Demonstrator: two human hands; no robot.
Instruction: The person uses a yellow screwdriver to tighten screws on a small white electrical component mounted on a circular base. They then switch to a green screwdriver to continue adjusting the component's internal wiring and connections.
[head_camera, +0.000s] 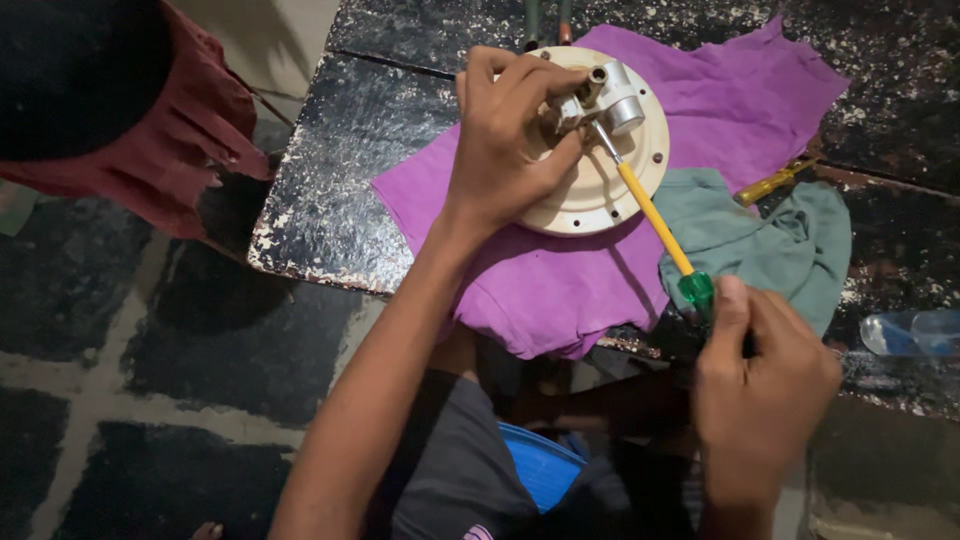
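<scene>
Steadying the round cream disc (590, 195) on the purple cloth (560, 280), the left hand (505, 140) is clamping fingers around its metal fitting (600, 100) while the right hand (765, 375), fisted on the green handle, is aiming the yellow screwdriver (655, 215) diagonally up-left into that fitting.

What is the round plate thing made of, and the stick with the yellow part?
The round plate looks like cream plastic, smooth and matt, though painted metal is possible. The fitting on it shines grey like bare metal. The screwdriver has a yellow shaft, probably a plastic coating, and a see-through green plastic handle in the right hand.
</scene>
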